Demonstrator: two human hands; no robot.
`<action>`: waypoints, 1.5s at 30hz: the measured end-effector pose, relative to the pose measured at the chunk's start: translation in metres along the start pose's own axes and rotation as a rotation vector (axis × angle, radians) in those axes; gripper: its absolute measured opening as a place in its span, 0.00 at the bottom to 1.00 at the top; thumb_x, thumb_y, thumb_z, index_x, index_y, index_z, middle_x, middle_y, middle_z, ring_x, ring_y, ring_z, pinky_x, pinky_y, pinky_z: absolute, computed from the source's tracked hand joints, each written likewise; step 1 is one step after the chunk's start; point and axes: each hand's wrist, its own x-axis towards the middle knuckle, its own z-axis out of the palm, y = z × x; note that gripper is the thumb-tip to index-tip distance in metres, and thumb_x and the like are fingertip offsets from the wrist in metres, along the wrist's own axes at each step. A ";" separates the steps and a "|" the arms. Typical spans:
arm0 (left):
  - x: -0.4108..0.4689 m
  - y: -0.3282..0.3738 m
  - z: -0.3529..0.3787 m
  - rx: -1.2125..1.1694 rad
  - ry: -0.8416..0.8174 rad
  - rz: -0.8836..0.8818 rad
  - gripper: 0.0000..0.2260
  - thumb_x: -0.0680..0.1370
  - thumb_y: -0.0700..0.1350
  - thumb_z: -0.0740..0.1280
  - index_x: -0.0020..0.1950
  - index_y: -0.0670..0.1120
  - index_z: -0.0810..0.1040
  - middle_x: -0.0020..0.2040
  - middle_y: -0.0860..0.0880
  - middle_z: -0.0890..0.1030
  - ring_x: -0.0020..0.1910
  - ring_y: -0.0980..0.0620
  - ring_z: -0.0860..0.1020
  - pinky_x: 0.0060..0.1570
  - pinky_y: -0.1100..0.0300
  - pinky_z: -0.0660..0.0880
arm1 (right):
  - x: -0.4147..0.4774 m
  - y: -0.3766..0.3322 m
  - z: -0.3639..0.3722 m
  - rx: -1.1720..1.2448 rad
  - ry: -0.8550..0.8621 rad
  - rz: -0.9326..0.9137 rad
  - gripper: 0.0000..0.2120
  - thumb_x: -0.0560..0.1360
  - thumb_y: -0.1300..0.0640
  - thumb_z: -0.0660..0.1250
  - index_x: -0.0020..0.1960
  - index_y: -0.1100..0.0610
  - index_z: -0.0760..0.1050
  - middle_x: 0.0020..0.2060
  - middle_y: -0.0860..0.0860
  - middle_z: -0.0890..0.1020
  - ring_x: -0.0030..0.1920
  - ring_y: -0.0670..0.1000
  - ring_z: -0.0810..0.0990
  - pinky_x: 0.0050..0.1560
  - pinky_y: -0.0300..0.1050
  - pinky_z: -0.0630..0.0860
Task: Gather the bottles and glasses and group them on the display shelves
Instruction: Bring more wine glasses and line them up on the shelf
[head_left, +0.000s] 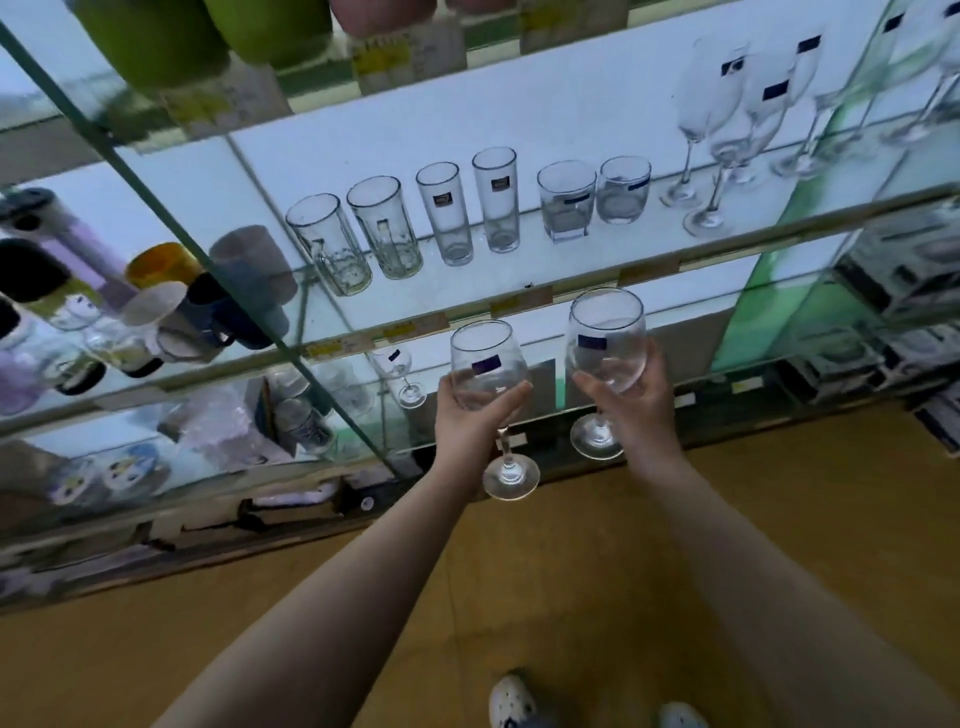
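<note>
Wine glasses, empty: left hand, right hand.

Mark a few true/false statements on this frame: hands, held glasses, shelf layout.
1. The left hand grips the left glass and the right hand the right glass, each by the bowl. True.
2. Both held glasses contain red wine. False: both are empty.
3. Six tumblers stand in a row on the shelf. True.
4. The shelved wine glasses stand left of the tumblers. False: they stand to their right.
</note>
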 end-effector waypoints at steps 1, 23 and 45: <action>-0.009 0.007 0.007 -0.025 0.012 0.003 0.35 0.59 0.57 0.79 0.61 0.52 0.68 0.53 0.47 0.77 0.53 0.46 0.80 0.55 0.47 0.78 | -0.001 -0.008 -0.008 0.038 -0.010 -0.011 0.31 0.69 0.55 0.74 0.67 0.49 0.64 0.61 0.51 0.73 0.57 0.48 0.76 0.47 0.39 0.76; -0.115 0.089 0.265 -0.284 0.099 -0.026 0.19 0.72 0.55 0.70 0.55 0.47 0.69 0.38 0.43 0.73 0.27 0.51 0.70 0.27 0.61 0.66 | 0.008 -0.100 -0.254 0.167 -0.091 -0.017 0.16 0.80 0.50 0.57 0.62 0.59 0.64 0.40 0.53 0.80 0.27 0.39 0.75 0.26 0.30 0.68; 0.003 0.122 0.324 -0.273 -0.075 -0.041 0.23 0.69 0.55 0.74 0.53 0.42 0.71 0.36 0.45 0.73 0.29 0.51 0.70 0.29 0.61 0.68 | 0.141 -0.131 -0.263 0.175 0.015 0.009 0.21 0.76 0.45 0.64 0.61 0.57 0.68 0.42 0.54 0.79 0.31 0.46 0.73 0.29 0.39 0.65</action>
